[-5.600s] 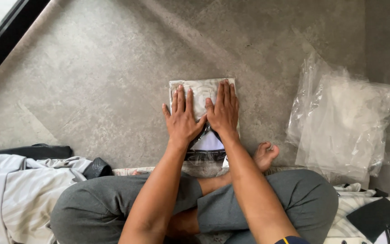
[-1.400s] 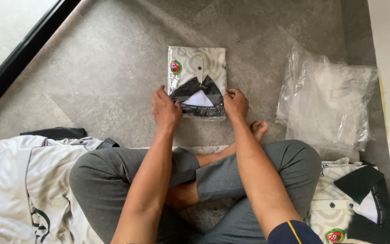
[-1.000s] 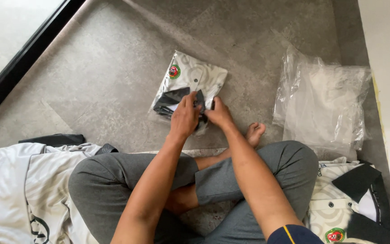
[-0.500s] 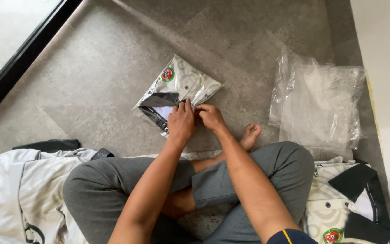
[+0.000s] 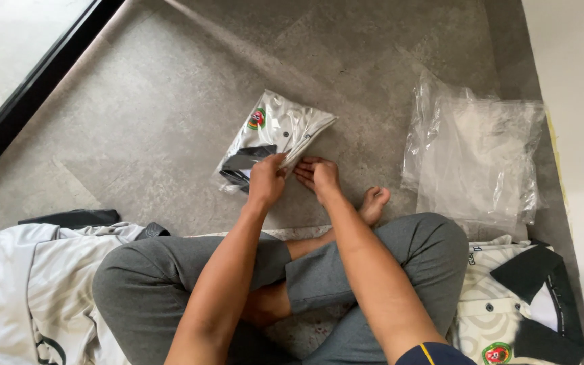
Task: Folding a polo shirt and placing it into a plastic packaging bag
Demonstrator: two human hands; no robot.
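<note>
1. Clear plastic bag (image 5: 280,128) holds a folded cream polo shirt with black collar and a round badge. It lies skewed on the grey floor (image 5: 136,135), just beyond the crossed legs.
2. Left hand (image 5: 267,179) pinches the bag's near edge; right hand (image 5: 317,174) has fingers curled on the same edge, just beside the left.
3. Pile of empty clear bags (image 5: 478,155) on the right, well apart from the packed one.
4. Another folded polo (image 5: 522,311) near right; loose cream shirts (image 5: 21,284) near left, beside the knees.
5. Black frame strip (image 5: 28,88) far left; pale wall (image 5: 576,101) on the right.
</note>
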